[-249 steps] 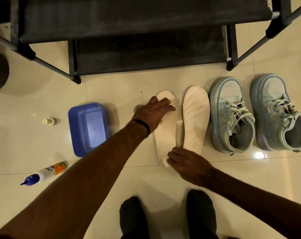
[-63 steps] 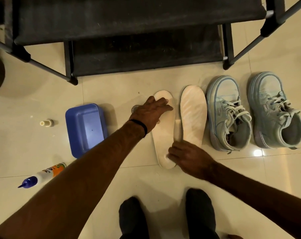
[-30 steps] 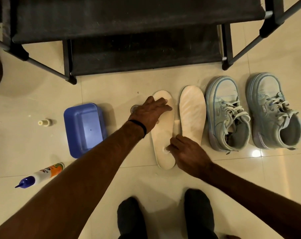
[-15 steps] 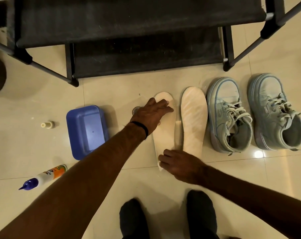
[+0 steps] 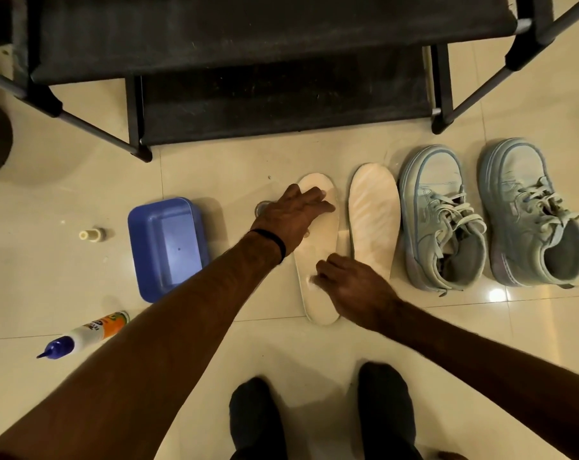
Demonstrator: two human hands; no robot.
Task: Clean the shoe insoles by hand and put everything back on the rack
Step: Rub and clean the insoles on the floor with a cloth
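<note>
- My left hand (image 5: 293,217) is reaching far forward, palm down, its straight fingers (image 5: 318,202) lying flat and pointing right.
- I am wearing a dark band (image 5: 273,242) round that wrist, and my left forearm is stretching diagonally from the near left.
- My right hand (image 5: 354,287) is sitting nearer, knuckles up, its curled fingertips (image 5: 319,275) pinching a small whitish bit I cannot make out.
- My right forearm is coming in from the near right.
- My two dark-socked feet (image 5: 321,419) are standing near, side by side.

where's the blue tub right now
In the head view the blue tub sits on the floor left of centre, between the small cap on its left and the left hand on its right.
</note>
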